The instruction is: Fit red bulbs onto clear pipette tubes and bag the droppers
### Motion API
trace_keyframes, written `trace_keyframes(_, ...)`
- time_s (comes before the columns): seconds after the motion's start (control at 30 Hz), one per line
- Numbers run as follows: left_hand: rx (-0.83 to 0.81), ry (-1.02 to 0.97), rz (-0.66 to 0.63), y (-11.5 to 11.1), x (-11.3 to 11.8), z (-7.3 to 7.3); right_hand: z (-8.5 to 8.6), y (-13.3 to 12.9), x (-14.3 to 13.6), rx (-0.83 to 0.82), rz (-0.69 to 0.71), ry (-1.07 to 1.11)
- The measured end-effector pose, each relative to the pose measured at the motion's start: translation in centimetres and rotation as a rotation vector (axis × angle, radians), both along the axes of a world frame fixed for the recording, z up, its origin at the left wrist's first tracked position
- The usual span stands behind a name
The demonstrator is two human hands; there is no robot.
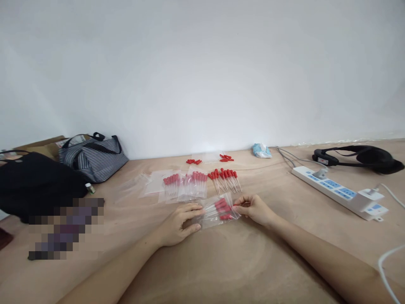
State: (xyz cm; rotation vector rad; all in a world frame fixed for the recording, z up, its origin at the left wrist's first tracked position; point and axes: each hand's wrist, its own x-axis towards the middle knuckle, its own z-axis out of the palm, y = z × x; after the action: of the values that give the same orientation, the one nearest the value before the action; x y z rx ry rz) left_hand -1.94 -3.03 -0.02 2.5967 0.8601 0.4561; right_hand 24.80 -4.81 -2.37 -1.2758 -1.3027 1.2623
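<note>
A clear plastic bag [210, 215] lies in front of me with several red-bulbed droppers [223, 206] inside, bulbs toward the right. My left hand [182, 223] holds the bag's left end, fingers along its top and thumb near its lower edge. At the bag's right end, my right hand [253, 209] pinches thumb and forefinger together, and a dropper's red bulb shows at the fingertips. Just beyond are filled bags of droppers [193, 185] and a row of loose droppers [224, 179]. The stems within the held bag are partly blurred by the plastic.
Flat clear bags [155, 181] lie left of the filled ones. Farther back are more red bulbs [193, 161] and a blue-white packet [262, 150]. A power strip [335, 190] with cables and a black headset [357, 158] stand right; a striped bag [95, 158] and black cloth [41, 181] left.
</note>
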Motion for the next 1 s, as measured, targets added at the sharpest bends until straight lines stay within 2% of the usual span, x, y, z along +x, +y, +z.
trace_keyframes(0.13,-0.004,-0.004,-0.002,0.0,0.0,-0.1,0.0,0.3,0.2,0.032,0.110,-0.089)
trace_keyframes(0.23,0.005,-0.005,-0.007,0.1,-0.1,-0.3,0.1,0.3,0.4,-0.003,0.154,-0.168)
trace_keyframes(0.47,0.015,0.012,-0.006,0.1,0.0,-0.1,-0.2,0.4,-0.1,-0.002,0.157,-0.108)
trace_keyframes(0.63,0.012,0.000,-0.010,0.1,0.0,-0.1,0.7,0.0,-0.2,0.079,0.257,-0.177)
trace_keyframes(0.73,0.008,-0.006,-0.012,0.1,0.0,-0.1,1.2,-0.2,-0.3,0.023,0.194,-0.180)
trace_keyframes(0.87,-0.013,-0.032,-0.013,-0.1,0.0,0.2,1.0,0.0,-0.8,-0.051,0.073,-0.107)
trace_keyframes(1.0,-0.066,-0.156,0.095,0.6,0.9,0.3,0.9,0.5,-0.9,-0.142,0.004,-0.098)
